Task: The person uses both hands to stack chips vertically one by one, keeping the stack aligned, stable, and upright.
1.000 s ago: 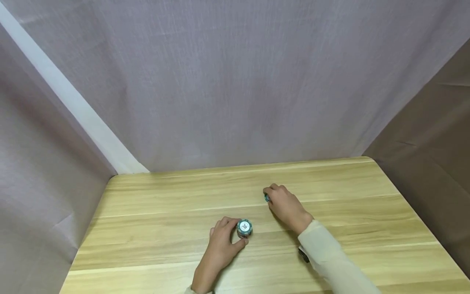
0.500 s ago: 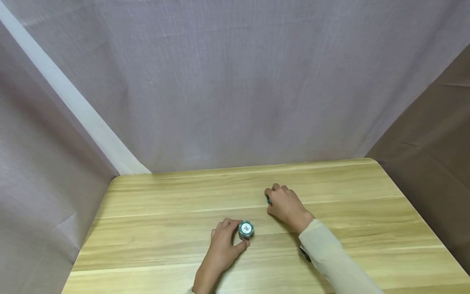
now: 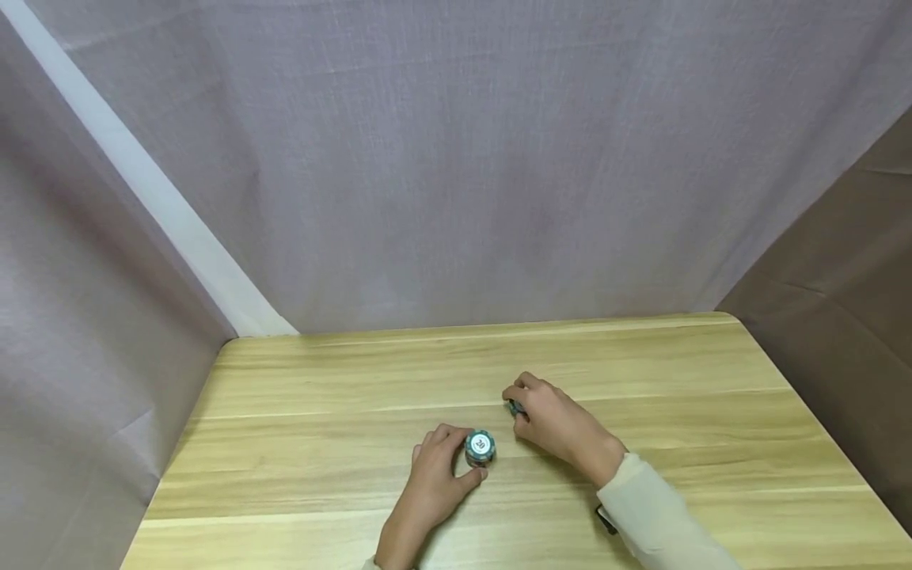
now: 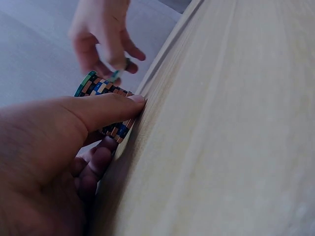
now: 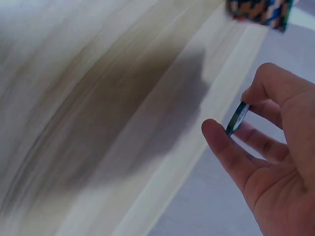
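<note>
A stack of poker chips (image 3: 480,446), topped by a green chip marked 20, stands on the wooden table. My left hand (image 3: 431,484) holds the stack between thumb and fingers; in the left wrist view the thumb lies across the stack's striped side (image 4: 101,87). Up and to the right, my right hand (image 3: 559,423) pinches a single green poker chip (image 3: 516,407) by its edge. The right wrist view shows that chip (image 5: 237,118) between thumb and fingers, above the table, with the stack (image 5: 261,12) at the top right.
The wooden table (image 3: 299,467) reaches back to a grey cloth wall (image 3: 456,174). Cloth also hangs at the left and right sides. A dark object (image 3: 606,520) shows beneath the right sleeve.
My right hand has moved down and slightly left with the chip, nearer the stack. My left hand keeps its hold on the stack; both have drifted slightly right in view.
</note>
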`<action>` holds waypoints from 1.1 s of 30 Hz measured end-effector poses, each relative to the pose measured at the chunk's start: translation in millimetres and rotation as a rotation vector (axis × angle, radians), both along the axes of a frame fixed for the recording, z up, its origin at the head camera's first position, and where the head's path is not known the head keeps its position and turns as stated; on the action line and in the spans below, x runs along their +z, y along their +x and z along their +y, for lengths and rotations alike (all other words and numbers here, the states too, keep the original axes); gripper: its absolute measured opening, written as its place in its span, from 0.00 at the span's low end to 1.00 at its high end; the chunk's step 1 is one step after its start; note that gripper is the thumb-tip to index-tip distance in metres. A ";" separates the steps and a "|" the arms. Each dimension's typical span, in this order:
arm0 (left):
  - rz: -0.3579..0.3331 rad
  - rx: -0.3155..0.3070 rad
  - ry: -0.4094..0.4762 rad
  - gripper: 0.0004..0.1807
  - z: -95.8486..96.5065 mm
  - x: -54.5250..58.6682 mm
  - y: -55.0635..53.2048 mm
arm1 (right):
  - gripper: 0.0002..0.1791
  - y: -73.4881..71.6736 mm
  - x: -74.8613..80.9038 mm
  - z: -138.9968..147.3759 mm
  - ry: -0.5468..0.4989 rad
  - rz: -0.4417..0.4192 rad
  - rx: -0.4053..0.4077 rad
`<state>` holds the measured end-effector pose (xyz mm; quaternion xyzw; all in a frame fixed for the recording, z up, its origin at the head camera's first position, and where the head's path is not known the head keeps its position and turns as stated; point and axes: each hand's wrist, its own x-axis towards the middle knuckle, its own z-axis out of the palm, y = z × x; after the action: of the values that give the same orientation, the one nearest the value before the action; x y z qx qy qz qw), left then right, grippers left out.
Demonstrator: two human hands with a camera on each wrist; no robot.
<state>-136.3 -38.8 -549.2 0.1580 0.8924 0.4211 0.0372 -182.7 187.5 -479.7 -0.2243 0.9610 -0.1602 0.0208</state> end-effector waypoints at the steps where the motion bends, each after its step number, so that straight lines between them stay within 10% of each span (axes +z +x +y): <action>1: -0.001 0.001 -0.001 0.28 -0.1 -0.1 0.1 | 0.20 3.0 2.3 -2.3 -0.007 0.002 0.017; 15: 0.026 0.002 -0.010 0.28 -1.9 -0.1 -1.2 | 0.18 39.5 20.1 -33.8 0.018 0.195 0.229; 33: 0.041 -0.006 -0.025 0.28 -1.3 -1.6 -2.0 | 0.15 42.7 13.2 -47.4 0.126 0.279 0.282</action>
<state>-138.4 -40.1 -550.7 0.1691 0.8977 0.4064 0.0220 -140.1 140.1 -466.5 -0.3751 0.9217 -0.0627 -0.0761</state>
